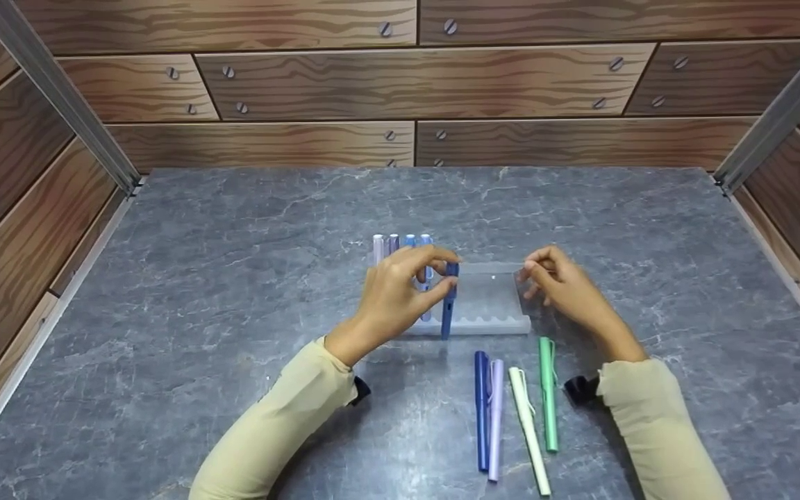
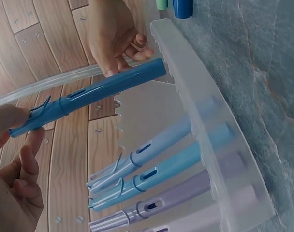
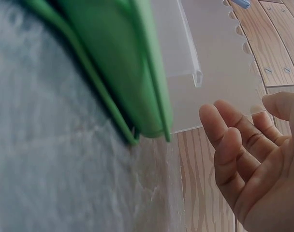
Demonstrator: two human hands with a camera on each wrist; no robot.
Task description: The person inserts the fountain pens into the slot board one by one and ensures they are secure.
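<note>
My left hand (image 1: 396, 288) pinches a blue pen (image 2: 108, 92) near its capped end, between thumb and fingers. The pen's lower end stands by the scalloped front ledge of a clear plastic pen rack (image 1: 490, 298). Four pens stand side by side in the rack: pale lilac (image 2: 195, 215), purple (image 2: 178, 188), turquoise-blue (image 2: 171, 166) and light blue (image 2: 161, 137). At the rack's upper right corner is my right hand (image 1: 563, 288), its fingers loosely bent and its fingertips right by the panel edge.
Loose pens lie in front of the rack: dark blue (image 1: 481, 410), lilac (image 1: 495, 423), pale green (image 1: 529, 430) and green (image 1: 548, 396). They rest on a grey marbled tabletop (image 1: 233, 243). Wood-patterned walls (image 1: 414, 83) enclose its back and sides.
</note>
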